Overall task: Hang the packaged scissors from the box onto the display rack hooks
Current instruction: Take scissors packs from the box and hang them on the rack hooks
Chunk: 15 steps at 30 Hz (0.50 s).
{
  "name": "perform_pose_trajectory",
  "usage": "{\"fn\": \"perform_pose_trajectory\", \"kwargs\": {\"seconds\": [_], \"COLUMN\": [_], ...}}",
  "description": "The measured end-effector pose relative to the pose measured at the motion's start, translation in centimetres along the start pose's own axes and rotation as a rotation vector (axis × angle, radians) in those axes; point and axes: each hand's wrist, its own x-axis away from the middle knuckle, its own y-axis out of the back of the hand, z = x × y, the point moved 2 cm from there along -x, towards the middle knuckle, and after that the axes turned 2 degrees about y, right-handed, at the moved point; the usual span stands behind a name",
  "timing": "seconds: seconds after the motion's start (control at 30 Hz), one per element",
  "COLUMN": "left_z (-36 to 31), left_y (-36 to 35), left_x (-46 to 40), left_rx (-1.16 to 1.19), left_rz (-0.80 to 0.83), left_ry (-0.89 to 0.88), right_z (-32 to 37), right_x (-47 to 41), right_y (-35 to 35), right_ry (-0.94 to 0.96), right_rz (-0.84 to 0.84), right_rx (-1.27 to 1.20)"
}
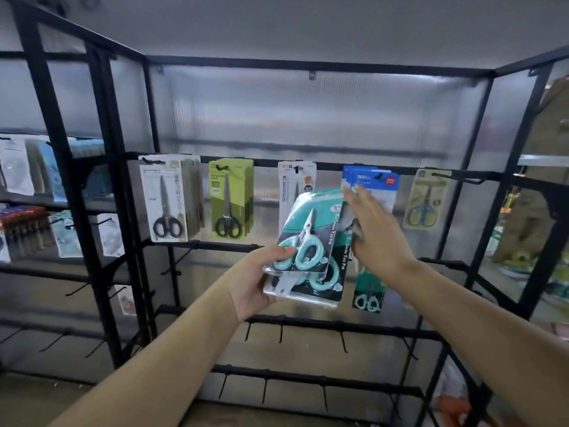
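Note:
My left hand [255, 278] grips a small stack of teal packaged scissors [311, 241] by its lower left corner, thumb across the front handle. The stack tilts up and to the right in front of the black display rack [308, 164]. My right hand [374, 229] is beside the stack's right edge with fingers straight, blurred, reaching toward the blue packs [374, 183] on the upper rail. One teal pack [369, 291] hangs lower on the rack below my right hand. The box is not in view.
The upper rail carries white packs [167, 198], green packs [231, 201], a white and orange pack [295, 186] and a beige pack [426, 201]. Bare hooks [280, 332] line the lower rails. Another rack with goods [30, 195] stands at the left.

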Motion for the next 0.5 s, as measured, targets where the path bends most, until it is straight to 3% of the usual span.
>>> {"fn": "perform_pose_trajectory", "kwargs": {"seconds": [0.1, 0.17, 0.23, 0.3, 0.5], "left_z": [1.0, 1.8, 2.6, 3.5, 5.2], "left_y": [0.7, 1.0, 1.2, 1.0, -0.1], "left_x": [-0.2, -0.3, -0.3, -0.3, -0.2], "left_rx": [0.006, -0.003, 0.000, 0.001, 0.017], "left_rz": [-0.068, -0.143, -0.205, -0.234, -0.215], "left_ry": [-0.045, -0.074, -0.100, -0.112, -0.150], "right_z": [-0.4, -0.3, 1.1, 2.6, 3.2], "right_x": [0.7, 1.4, 2.3, 3.4, 4.9], "right_y": [0.0, -0.2, -0.4, -0.9, -2.0], "right_ry": [-0.127, -0.261, -0.410, -0.466, -0.449], "right_rz": [-0.096, -0.112, 0.098, 0.326, 0.270], "right_rx": [-0.167, -0.418, -0.748, -0.903, -1.097]}}
